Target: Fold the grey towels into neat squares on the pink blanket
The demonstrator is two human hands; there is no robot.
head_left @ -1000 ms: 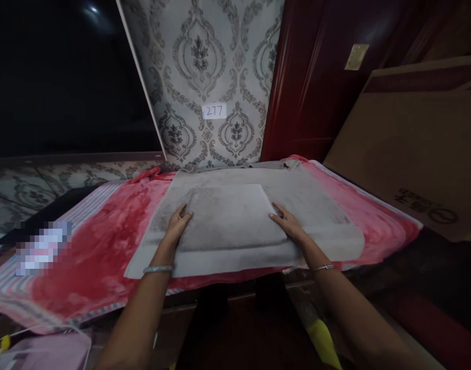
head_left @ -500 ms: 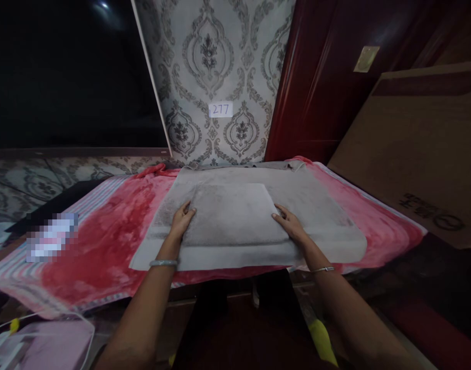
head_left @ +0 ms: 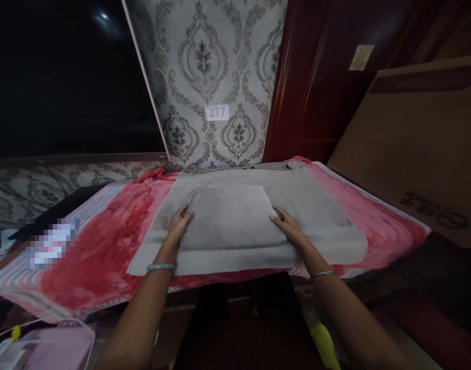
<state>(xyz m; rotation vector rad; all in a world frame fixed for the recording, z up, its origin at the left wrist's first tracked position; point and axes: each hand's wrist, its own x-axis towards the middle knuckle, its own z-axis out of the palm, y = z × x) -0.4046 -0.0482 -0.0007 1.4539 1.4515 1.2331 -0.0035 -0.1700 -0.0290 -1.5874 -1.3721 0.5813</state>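
my left hand and right hand flanked the folded grey cloth atop the wider grey cloth; whether they pinched its edges i couldn't tell; it seemed squaring up, the next move wanting even pressure

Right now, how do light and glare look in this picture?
Head view: dim overall, bright glare spot on the dark screen; same view: thin shadow along the near edge of the folded cloth, pixelated patch at left hiding detail.
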